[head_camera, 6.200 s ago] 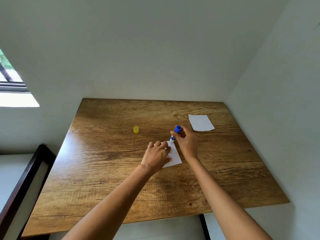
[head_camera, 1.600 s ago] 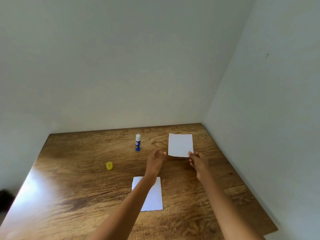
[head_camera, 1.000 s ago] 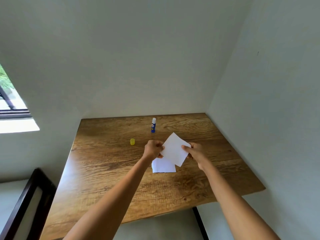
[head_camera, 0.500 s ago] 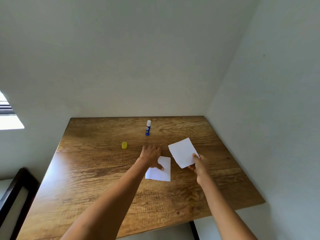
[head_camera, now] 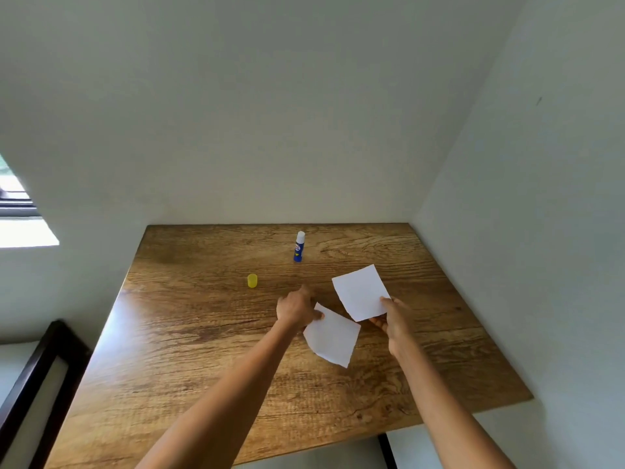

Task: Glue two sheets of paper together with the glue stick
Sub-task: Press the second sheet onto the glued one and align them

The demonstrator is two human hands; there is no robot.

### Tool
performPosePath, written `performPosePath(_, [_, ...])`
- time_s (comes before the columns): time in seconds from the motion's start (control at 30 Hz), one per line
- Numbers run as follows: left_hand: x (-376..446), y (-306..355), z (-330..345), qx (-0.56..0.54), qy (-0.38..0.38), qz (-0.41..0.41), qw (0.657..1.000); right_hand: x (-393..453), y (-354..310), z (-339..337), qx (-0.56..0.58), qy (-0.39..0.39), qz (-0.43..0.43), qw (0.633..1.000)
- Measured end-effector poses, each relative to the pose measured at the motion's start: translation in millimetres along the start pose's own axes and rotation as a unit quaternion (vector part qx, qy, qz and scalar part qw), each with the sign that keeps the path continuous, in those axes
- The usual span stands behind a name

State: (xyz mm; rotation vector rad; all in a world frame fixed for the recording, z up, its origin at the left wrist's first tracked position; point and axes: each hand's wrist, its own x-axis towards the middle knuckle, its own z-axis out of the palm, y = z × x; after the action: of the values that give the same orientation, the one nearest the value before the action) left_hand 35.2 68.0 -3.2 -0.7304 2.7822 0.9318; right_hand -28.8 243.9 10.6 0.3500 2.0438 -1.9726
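Note:
My left hand point(head_camera: 297, 308) pinches the upper left corner of a white sheet point(head_camera: 333, 335), which hangs turned like a diamond just over the wooden table point(head_camera: 189, 333). To the right, my right hand point(head_camera: 392, 319) holds a second white sheet point(head_camera: 360, 292) by its lower right corner, raised and tilted. The two sheets sit close together without touching. An uncapped blue glue stick point(head_camera: 299, 247) stands upright at the back of the table. Its yellow cap point(head_camera: 252, 280) rests to the left, nearer to me.
White walls close off the table at the back and along the right side point(head_camera: 507, 265). A dark frame point(head_camera: 37, 377) stands on the floor at the left. A window point(head_camera: 17, 204) shows at the far left.
My left hand has taken hold of the sheet that lay flat and lifted and turned it. My right hand keeps the other sheet raised beside it.

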Motion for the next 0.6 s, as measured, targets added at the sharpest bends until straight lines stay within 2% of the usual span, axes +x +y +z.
performPosePath(0.13, [-12.9, -6.6, 1.7, -0.081, 0.068, -0.089, 0.99, -9.6, -1.2, 2.7, 0.039, -0.01, 0.013, 0.999])
performPosePath(0.3, [-30.7, -13.4, 4.2, -0.06, 0.143, -0.142, 0.978, -22.8, -0.6, 12.5, 0.029, -0.003, 0.031, 0.999])
performPosePath(0.43, [-39.3, -17.6, 6.9, -0.055, 0.173, -0.135, 0.974, -34.1, 4.5, 24.9, 0.01, -0.023, 0.072, 0.997])
performPosePath(0.6, [-43.1, -29.1, 13.1, -0.011, 0.209, -0.069, 0.975, -45.1, 13.5, 42.5, 0.017, -0.072, 0.085, 0.994])
